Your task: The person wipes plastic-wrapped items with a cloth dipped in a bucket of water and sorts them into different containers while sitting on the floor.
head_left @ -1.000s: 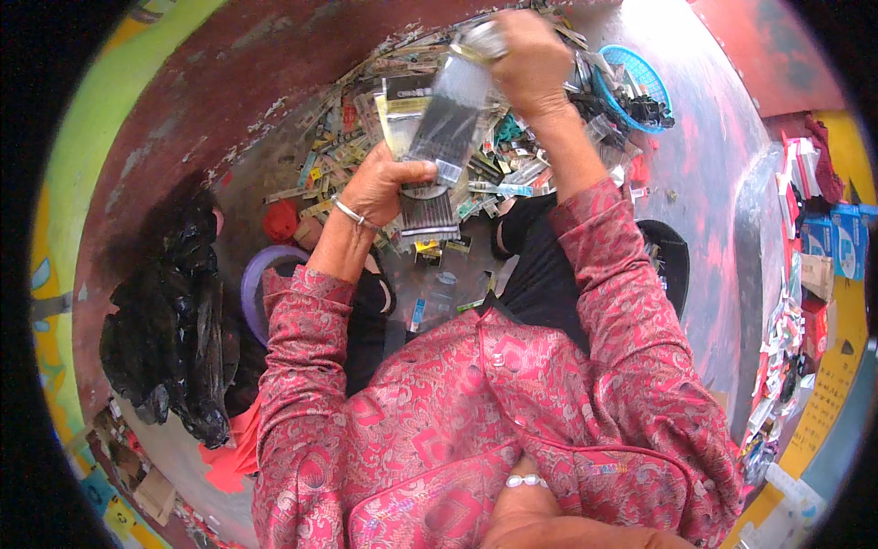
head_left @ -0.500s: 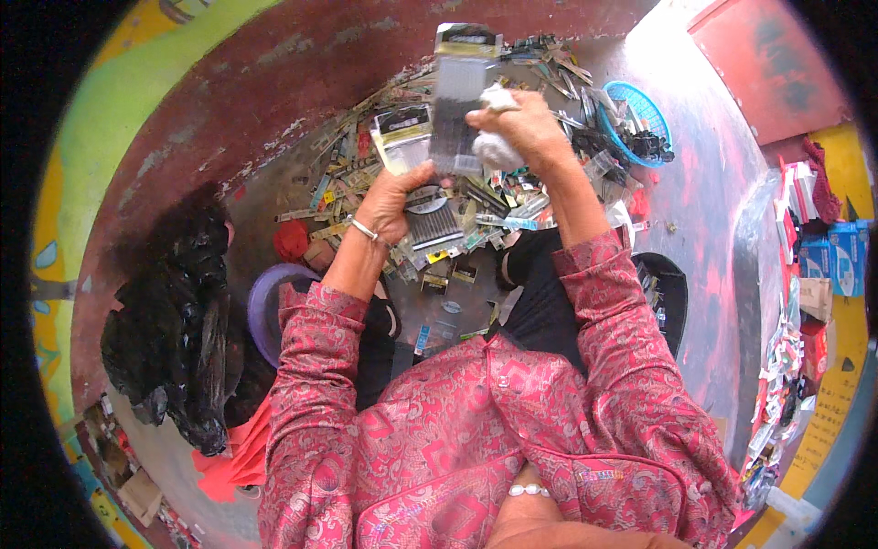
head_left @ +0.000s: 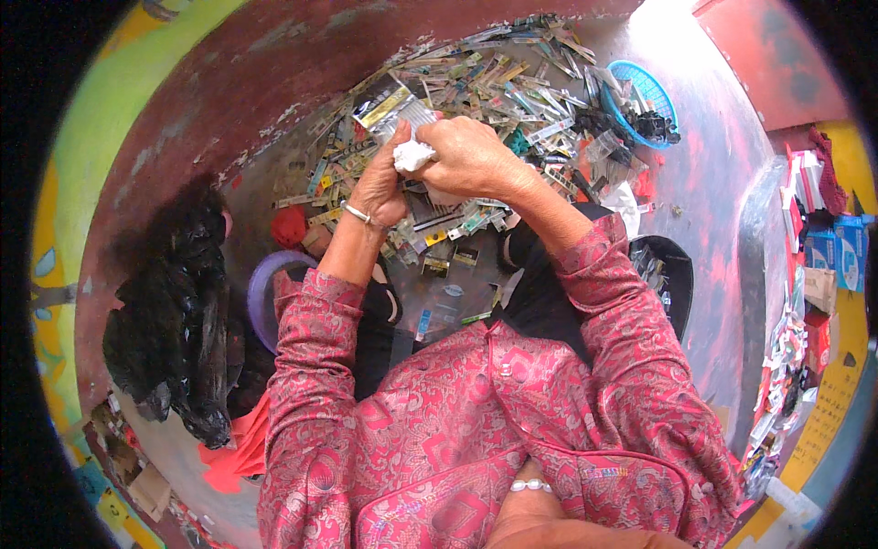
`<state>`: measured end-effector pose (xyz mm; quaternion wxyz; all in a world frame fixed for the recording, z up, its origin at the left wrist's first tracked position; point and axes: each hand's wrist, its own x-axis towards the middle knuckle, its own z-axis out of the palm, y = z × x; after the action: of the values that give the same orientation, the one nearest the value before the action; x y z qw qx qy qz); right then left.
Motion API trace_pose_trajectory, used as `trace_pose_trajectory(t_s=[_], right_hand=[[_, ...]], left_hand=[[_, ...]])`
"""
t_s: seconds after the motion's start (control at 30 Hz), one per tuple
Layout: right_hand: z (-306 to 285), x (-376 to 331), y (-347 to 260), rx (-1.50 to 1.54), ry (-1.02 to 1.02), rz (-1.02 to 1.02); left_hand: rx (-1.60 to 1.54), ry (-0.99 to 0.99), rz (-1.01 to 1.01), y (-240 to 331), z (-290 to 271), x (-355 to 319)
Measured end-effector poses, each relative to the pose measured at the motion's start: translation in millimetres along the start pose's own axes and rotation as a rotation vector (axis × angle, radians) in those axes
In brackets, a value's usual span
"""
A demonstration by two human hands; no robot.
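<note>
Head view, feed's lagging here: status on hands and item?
Left hand and right hand together on clear packet. White wad in right fingers. Packaging pile underneath.

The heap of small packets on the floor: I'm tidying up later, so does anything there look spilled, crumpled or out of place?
The heap of small packets lies loose across the floor, not stacked, with strays near the knees. Both hands meet over it: the right hand squeezes a crumpled white wad against the left hand. A blue basket sits at the heap's edge.
</note>
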<state>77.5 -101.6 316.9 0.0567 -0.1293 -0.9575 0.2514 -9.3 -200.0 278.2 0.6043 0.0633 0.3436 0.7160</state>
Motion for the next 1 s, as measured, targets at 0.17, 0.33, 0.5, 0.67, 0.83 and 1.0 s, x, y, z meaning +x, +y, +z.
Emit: trace_pose_trajectory(t_s=[0.17,0.33,0.5,0.67,0.83,1.0], right_hand=[[-7,-16,16,-0.039,-0.095,-0.194],[-45,-14,76,0.037,0.509,0.237],[-22,5,29,0.283,0.812,-0.105],[1,16,30,-0.063,0.597,-0.218],[-17,-5,60,-0.313,0.42,0.303],[-24,0,63,0.552,0.126,0.16]], left_hand=[[-0.219,-0.102,0.047,16,-21,15],[-0.224,-0.04,0.059,19,-18,15],[-0.066,0.004,-0.136,-1,-8,15],[0.178,-0.007,0.06,-6,2,4],[0.07,-0.119,0.127,22,-5,4],[0.248,-0.098,0.153,9,-1,20]])
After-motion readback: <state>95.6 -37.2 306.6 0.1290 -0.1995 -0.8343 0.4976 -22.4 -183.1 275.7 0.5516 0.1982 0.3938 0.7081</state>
